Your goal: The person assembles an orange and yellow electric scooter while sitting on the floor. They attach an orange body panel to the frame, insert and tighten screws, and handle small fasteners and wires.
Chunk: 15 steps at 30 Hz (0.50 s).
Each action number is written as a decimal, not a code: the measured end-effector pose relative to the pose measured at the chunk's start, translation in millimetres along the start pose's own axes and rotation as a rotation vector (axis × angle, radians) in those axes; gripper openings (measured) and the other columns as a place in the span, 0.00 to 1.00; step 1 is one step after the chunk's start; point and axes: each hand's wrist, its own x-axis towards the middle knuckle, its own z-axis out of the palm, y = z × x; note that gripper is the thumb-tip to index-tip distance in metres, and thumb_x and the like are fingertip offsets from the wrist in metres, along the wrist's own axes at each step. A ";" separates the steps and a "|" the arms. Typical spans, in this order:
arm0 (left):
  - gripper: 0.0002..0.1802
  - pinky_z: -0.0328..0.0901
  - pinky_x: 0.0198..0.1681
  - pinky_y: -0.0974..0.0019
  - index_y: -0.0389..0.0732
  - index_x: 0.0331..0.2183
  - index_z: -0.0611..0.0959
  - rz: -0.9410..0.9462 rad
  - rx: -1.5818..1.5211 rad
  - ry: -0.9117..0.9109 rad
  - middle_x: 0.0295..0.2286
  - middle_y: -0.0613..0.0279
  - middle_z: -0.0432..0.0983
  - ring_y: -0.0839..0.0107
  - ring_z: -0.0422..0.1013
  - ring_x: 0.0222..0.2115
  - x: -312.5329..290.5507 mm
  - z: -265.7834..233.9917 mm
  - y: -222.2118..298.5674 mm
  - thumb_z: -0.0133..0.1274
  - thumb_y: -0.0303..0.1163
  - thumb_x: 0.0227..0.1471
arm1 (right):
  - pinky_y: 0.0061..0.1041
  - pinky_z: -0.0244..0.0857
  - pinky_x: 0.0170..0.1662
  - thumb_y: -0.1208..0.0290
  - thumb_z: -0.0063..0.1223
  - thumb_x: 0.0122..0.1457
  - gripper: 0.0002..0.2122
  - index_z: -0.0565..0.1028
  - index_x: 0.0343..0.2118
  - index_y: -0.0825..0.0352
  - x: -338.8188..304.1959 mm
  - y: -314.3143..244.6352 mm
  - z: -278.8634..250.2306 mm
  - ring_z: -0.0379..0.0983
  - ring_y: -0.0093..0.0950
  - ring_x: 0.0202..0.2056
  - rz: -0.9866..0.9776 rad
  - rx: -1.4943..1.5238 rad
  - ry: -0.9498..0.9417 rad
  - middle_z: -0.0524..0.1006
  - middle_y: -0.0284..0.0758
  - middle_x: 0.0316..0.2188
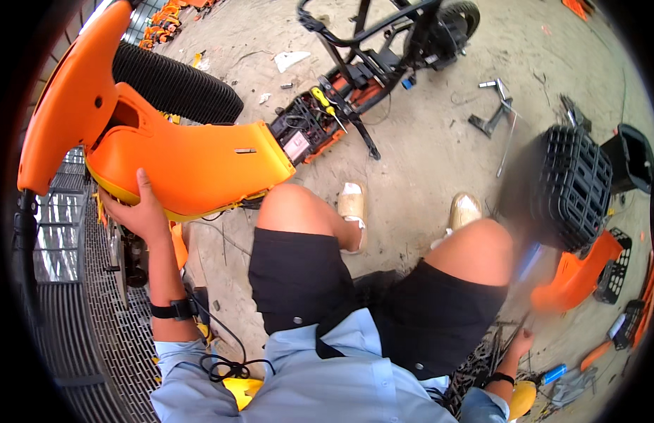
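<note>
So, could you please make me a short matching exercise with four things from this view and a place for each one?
Things:
1. Left hand
2. Yellow-handled screwdriver
3. Black wheel
4. Black slatted crate

Places:
A. At the top edge of the view, right of centre
B. On the right, above a loose orange panel in the picture
C. Against the lower edge of the large orange body cover
D. Lying across the open compartment next to that cover

Right pairs: 1-C, 2-D, 3-A, 4-B
</note>
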 end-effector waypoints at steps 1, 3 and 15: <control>0.45 0.59 0.58 0.53 0.31 0.60 0.60 0.037 -0.047 0.004 0.56 0.43 0.58 0.52 0.61 0.56 -3.2 0.5 -4.2 0.63 0.44 0.51 | 0.38 0.66 0.49 0.65 0.56 0.53 0.16 0.76 0.39 0.73 -3.7 -17.0 -5.1 0.75 0.41 0.42 -0.073 0.069 -0.025 0.79 0.46 0.37; 0.47 0.54 0.61 0.50 0.32 0.61 0.58 -0.003 0.049 0.024 0.57 0.43 0.57 0.50 0.55 0.59 -8.0 1.3 -13.5 0.62 0.46 0.51 | 0.31 0.68 0.42 0.69 0.54 0.56 0.10 0.74 0.37 0.69 -20.3 -50.0 -16.4 0.74 0.31 0.35 -0.193 0.115 0.017 0.78 0.38 0.33; 0.31 0.57 0.58 0.53 0.30 0.58 0.60 0.280 -0.472 -0.052 0.53 0.43 0.63 0.54 0.62 0.54 -58.9 -26.2 -39.6 0.50 0.24 0.54 | 0.17 0.64 0.37 0.79 0.52 0.60 0.05 0.74 0.39 0.69 -203.0 -389.9 -181.1 0.68 0.15 0.33 -0.625 0.718 -0.119 0.73 0.27 0.31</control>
